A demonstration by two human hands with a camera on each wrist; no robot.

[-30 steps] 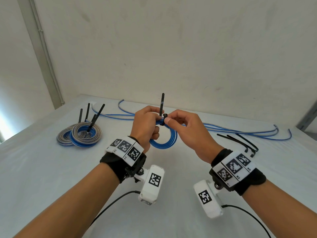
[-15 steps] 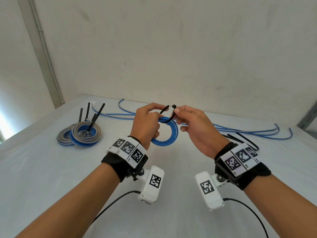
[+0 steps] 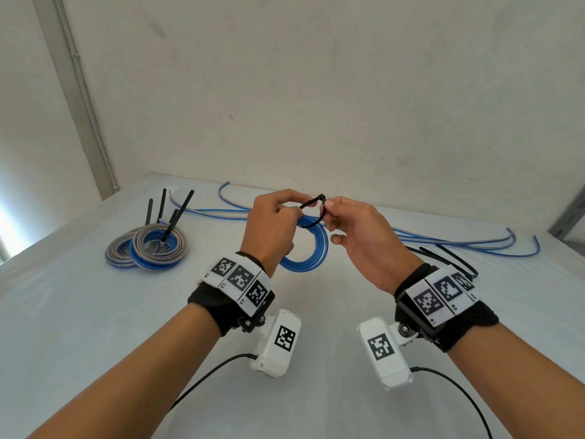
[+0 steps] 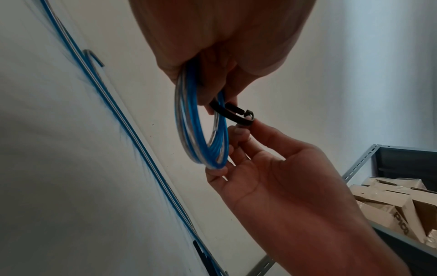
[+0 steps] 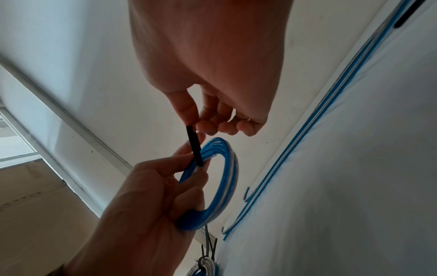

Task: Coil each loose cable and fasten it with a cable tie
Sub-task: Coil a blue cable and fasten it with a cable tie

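The left hand (image 3: 272,226) is curled round the top of a blue cable coil (image 3: 308,245), held up above the table (image 3: 79,327), and pinches the tail of a black cable tie (image 3: 311,202) between thumb and forefinger. The right hand (image 3: 364,239) pinches the head end of the same tie just right of it, the other fingers loosely curled. The tie arcs over the top of the coil between the two hands, its tip close to the head; whether it has entered cannot be told.

To the left on the table lie two finished coils (image 3: 148,250), grey and blue, overlapping, with black tie tails sticking up. Loose blue cables (image 3: 459,240) run along the far side, from behind the hands to the far right. Spare black cable ties (image 3: 449,256) lie right of the right wrist, partly hidden by it. A plain wall (image 3: 316,90) rises just behind the table's far edge. A metal shelf (image 4: 359,164) with cardboard boxes (image 4: 390,201) stands off to the right. The near table in front of the forearms offers open room
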